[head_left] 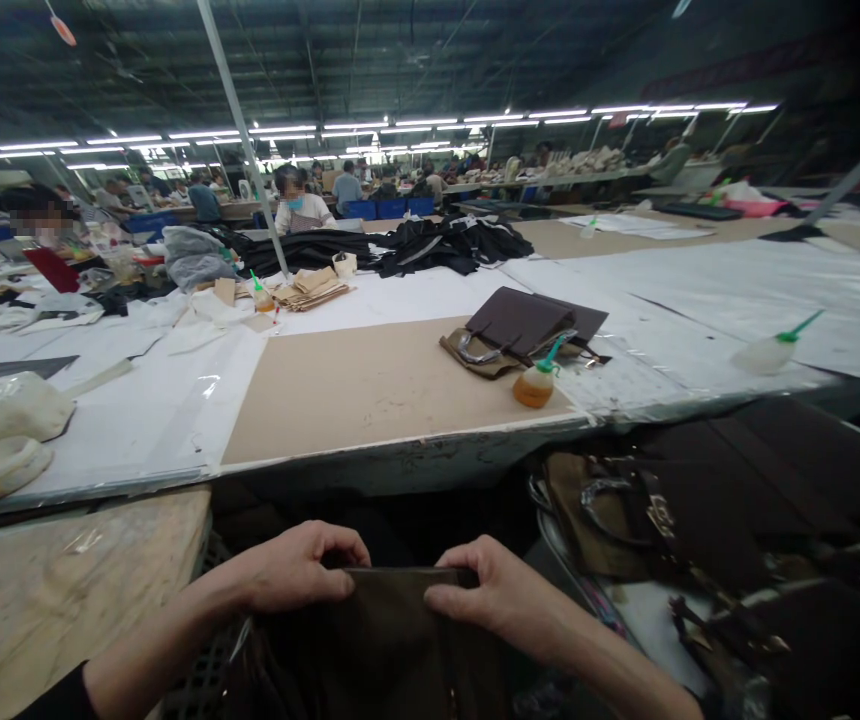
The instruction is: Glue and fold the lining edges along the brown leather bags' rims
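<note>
A dark brown handbag piece (392, 640) hangs in front of me, below the table's front edge. My left hand (302, 570) pinches its top edge at the left, thumb on the near side. At the right end of the same edge, my right hand (475, 590) grips it between thumb and fingers. The lower part of the piece is dark and runs out of the picture. Beyond my hands, another brown handbag (520, 330) lies on the table, its handle wrapped in clear plastic. A glue bottle (533, 385) with a green nozzle stands beside it.
Brown cardboard (340, 390) covers part of the white worktable (175, 410). More handbags (647, 500) are stacked at my right. A round bowl (1, 468) sits at the left edge. Black pieces (452, 243) lie in a heap farther back, where co-workers sit.
</note>
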The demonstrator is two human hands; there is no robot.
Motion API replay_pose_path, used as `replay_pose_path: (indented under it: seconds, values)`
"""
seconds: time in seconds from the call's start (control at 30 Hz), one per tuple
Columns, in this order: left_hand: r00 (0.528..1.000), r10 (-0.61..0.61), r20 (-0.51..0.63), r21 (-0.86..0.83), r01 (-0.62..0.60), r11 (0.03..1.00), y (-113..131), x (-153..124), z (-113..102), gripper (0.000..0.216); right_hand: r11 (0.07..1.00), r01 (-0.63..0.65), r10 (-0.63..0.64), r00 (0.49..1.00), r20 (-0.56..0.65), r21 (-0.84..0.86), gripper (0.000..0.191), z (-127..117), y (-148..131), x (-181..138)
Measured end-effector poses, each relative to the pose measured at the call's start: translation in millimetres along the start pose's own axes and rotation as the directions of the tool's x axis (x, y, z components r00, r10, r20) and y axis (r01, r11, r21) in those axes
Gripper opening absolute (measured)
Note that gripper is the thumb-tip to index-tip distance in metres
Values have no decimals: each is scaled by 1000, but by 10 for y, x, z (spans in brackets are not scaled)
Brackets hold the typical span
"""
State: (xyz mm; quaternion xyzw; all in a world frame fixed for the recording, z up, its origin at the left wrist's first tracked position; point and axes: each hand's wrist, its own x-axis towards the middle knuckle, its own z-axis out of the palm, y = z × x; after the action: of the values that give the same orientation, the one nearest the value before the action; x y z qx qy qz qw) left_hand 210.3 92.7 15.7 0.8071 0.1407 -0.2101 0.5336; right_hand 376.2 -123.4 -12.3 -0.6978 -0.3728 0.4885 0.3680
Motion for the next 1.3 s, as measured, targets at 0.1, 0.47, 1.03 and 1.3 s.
replay_pose_path:
  seconds: [0.1,0.47,1.03,1.3]
  values:
    - [992,63,112,50,-68,996,160,64,-15,42,999,29,-31,999,-37,-46,20,39,31,-56]
    - [970,112,215,156,-147,977,475,438,196,27,974,74,-115,976,-184,-215,21,103,34,-266]
    - [990,130,57,343,-142,929,671,408,366,7,954,155,-214,951,-222,-259,19,49,55,-442]
    - [996,79,-48,162,-71,984,524,434,334,35,673,437,-688,667,-287,-597,28,101,396,-341]
